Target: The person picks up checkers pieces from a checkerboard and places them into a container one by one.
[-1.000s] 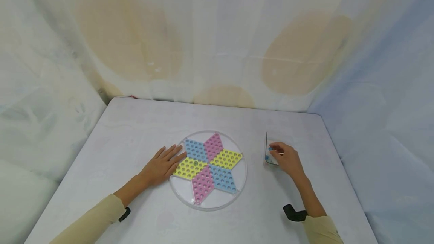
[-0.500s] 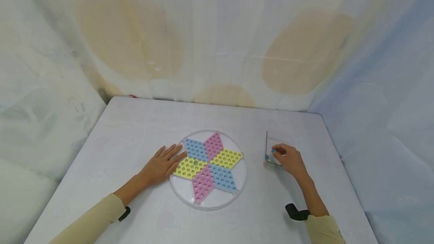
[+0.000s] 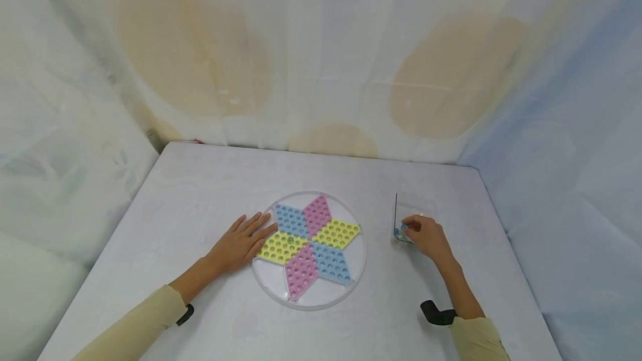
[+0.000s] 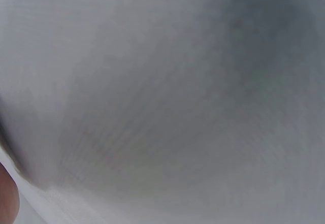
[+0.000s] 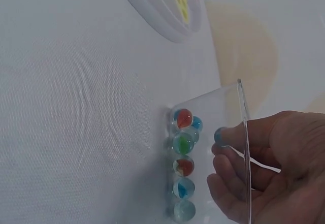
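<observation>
In the head view my right hand (image 3: 428, 238) reaches into a clear plastic box (image 3: 395, 213) on the right of the table. Thumb and fingertips pinch a blue marble (image 5: 219, 136), held above the others in the right wrist view. Along the box bottom lie several glass marbles (image 5: 183, 144) with red, green and blue swirls. My left hand (image 3: 241, 247) rests with fingers spread at the left edge of a round Chinese checkers board (image 3: 273, 283). A greenish marble (image 3: 290, 240) sits in one hole of the board's left yellow section.
Pink, yellow and blue sections form the board's star inside a clear round rim (image 3: 364, 238). The white table (image 3: 225, 183) stands between hanging patterned sheets (image 3: 321, 60) at the back and both sides. Mostly blurred pale cloth fills the left wrist view.
My right hand has shifted slightly right and lower over the box, with the blue marble between its fingertips. The left hand stays in place on the board's edge.
</observation>
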`<state>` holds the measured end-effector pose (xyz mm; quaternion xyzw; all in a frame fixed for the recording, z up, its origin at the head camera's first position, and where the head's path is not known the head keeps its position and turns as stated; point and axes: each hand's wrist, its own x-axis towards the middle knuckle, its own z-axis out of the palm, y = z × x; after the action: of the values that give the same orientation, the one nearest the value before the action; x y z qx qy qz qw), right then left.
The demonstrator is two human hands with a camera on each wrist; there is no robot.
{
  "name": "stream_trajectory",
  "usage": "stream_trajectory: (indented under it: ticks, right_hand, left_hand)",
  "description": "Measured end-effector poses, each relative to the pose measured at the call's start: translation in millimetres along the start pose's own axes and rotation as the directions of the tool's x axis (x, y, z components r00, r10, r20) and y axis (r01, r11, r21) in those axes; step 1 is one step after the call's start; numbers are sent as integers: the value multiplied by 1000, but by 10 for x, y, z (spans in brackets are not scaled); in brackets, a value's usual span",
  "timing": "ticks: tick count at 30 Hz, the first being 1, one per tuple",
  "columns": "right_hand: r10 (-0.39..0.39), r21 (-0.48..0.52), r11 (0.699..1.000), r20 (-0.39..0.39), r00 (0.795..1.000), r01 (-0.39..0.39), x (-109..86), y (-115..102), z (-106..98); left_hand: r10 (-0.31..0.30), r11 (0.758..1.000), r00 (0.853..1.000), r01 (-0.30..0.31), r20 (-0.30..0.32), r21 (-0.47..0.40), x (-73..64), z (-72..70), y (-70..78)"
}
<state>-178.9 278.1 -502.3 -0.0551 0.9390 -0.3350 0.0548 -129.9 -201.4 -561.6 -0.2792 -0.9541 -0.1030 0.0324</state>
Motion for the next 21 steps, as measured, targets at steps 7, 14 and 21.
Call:
stream_trajectory:
  ticks: [7, 14, 21]
  right_hand:
    - [30, -7, 1000, 11, 999, -30, 22, -20, 28]
    - [69, -25, 997, 22, 997, -68, 30, -49, 56]
    - [81, -17, 997, 33, 996, -81, 32, -58, 66]
  left_hand:
    - [-6, 1000, 999, 6, 31, 14, 5, -29, 4]
    - [-15, 1000, 999, 16, 43, -26, 10, -47, 14]
    - [-8, 1000, 1000, 8, 22, -14, 3, -21, 7]
